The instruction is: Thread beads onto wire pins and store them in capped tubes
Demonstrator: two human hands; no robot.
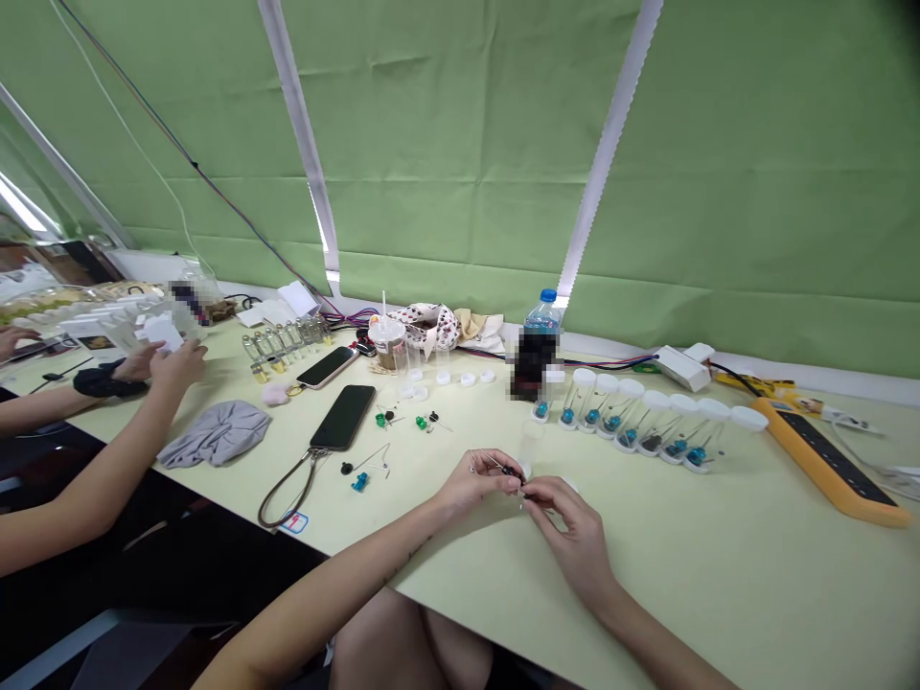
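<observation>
My left hand [471, 487] and my right hand [567, 522] meet over the pale yellow table [719, 575], pinching between them a small black-headed pin [512, 471] with thin wire legs. A clear empty tube [530, 443] stands just behind my fingers. Loose pins with green, blue and black heads [388, 419] lie to the left. A row of several capped clear tubes holding blue pins [632, 422] lies to the right, behind my hands.
Two phones [343, 417] lie at left, one on a lanyard, next to a grey cloth [216, 433]. A water bottle [542, 326], a drink cup [388, 342] and a yellow power strip [826, 460] stand further back. Another person's hands [176, 364] work at far left.
</observation>
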